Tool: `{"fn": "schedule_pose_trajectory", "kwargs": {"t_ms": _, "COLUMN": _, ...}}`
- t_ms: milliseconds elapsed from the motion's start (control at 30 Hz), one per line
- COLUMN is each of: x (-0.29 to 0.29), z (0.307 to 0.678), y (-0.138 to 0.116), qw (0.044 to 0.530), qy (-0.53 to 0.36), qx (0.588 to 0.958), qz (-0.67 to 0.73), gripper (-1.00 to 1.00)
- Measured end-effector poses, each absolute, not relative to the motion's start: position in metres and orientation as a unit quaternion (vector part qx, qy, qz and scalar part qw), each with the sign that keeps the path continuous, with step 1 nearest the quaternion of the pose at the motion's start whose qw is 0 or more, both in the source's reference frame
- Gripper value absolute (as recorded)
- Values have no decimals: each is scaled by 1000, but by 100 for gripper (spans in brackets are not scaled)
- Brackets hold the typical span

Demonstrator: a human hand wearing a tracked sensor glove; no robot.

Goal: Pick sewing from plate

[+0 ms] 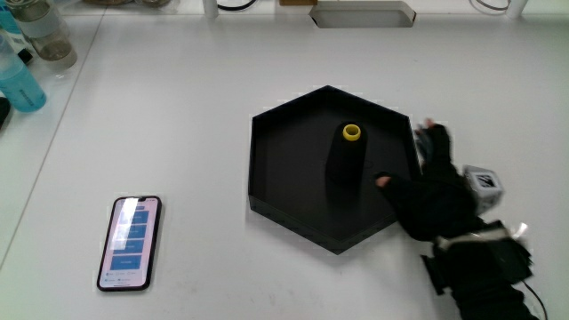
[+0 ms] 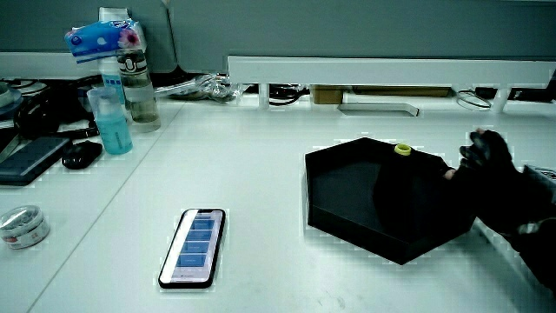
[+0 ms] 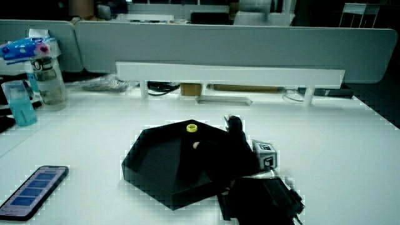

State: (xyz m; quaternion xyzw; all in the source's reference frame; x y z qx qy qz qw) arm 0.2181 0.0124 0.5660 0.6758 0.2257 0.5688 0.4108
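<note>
A black spool of sewing thread (image 1: 345, 160) with a yellow core stands upright in the black hexagonal plate (image 1: 267, 173). Both side views show the spool (image 2: 401, 178) (image 3: 190, 150) inside the plate (image 2: 334, 213) (image 3: 140, 165). The gloved hand (image 1: 427, 191) reaches over the plate's rim beside the spool, with the patterned cube (image 1: 483, 182) on its back. Its fingers are spread and its thumb tip lies close to the spool's side. Nothing is held. In both side views the hand (image 2: 495, 178) (image 3: 228, 153) sits level with the spool, a small gap between them.
A phone (image 1: 131, 242) with a lit screen lies on the table, nearer to the person than the plate. A blue bottle (image 2: 111, 117) and a clear bottle (image 2: 139, 87) stand near the partition. A tape roll (image 2: 22, 226) lies near the table's edge.
</note>
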Motion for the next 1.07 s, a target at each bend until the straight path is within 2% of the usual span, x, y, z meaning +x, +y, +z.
{"fn": "schedule_pose_trajectory", "kwargs": {"t_ms": 67, "x": 210, "z": 565, "y": 9, "qw": 416, "qy": 243, "qx": 670, "qz": 564, "gripper": 0}}
{"fn": "schedule_pose_trajectory", "kwargs": {"t_ms": 100, "x": 210, "z": 569, "y": 6, "qw": 381, "qy": 232, "qx": 711, "qz": 543, "gripper": 0}}
{"fn": "schedule_pose_trajectory", "kwargs": {"t_ms": 167, "x": 212, "z": 568, "y": 6, "qw": 358, "qy": 244, "qx": 726, "qz": 534, "gripper": 0}}
{"fn": "schedule_pose_trajectory", "kwargs": {"t_ms": 333, "x": 211, "z": 556, "y": 7, "qw": 310, "qy": 263, "qx": 761, "qz": 505, "gripper": 38}}
{"fn": "schedule_pose_trajectory", "kwargs": {"t_ms": 600, "x": 211, "z": 553, "y": 8, "qw": 279, "qy": 267, "qx": 773, "qz": 504, "gripper": 100}}
{"fn": "schedule_pose_trajectory", "kwargs": {"t_ms": 933, "x": 228, "z": 551, "y": 8, "qw": 252, "qy": 272, "qx": 755, "qz": 541, "gripper": 100}}
{"fn": "schedule_pose_trajectory", "kwargs": {"t_ms": 1000, "x": 238, "z": 540, "y": 4, "qw": 233, "qy": 259, "qx": 761, "qz": 548, "gripper": 100}}
{"fn": "schedule_pose_trajectory", "kwargs": {"t_ms": 1067, "x": 263, "z": 557, "y": 2, "qw": 234, "qy": 285, "qx": 753, "qz": 546, "gripper": 100}}
